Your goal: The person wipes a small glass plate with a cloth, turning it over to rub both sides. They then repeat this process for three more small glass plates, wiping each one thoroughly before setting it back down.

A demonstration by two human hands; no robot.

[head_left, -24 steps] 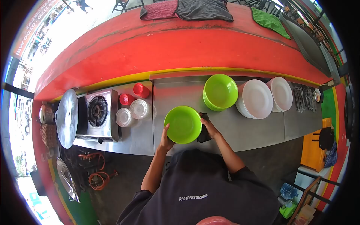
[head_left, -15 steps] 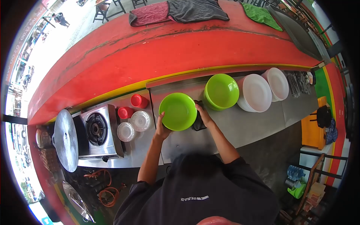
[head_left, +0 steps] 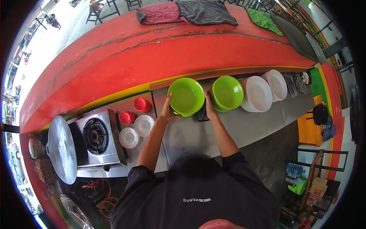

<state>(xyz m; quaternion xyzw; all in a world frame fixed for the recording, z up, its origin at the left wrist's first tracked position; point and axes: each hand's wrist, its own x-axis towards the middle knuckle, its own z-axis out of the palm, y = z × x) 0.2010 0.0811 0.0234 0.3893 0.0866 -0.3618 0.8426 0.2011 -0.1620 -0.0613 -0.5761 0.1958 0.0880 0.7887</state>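
Between my two hands is a bright green bowl (head_left: pixel 187 96), or a stack of such bowls, over the back part of the steel counter. My left hand (head_left: pixel 167 111) grips its left side, thumb up near the rim. On its right side lies my right hand (head_left: pixel 209 108), fingers closed against the wall. A black item (head_left: pixel 202 115) lies by my right hand, partly hidden, and I cannot make out what it is. Just to the right stands another stack of green bowls (head_left: pixel 228 92), close to my right hand.
Farther right are white bowl stacks (head_left: pixel 257 94) and metal utensils (head_left: pixel 295 84). Left are red containers (head_left: pixel 142 104), clear plastic lids (head_left: pixel 144 126), a gas stove (head_left: pixel 96 136) and a large round metal lid (head_left: pixel 62 149). A red wall (head_left: pixel 164 55) borders the counter (head_left: pixel 194 137) at the back.
Both hands have moved the green bowl away from my body, toward the red wall and slightly right. It now sits nearer the other green stack.
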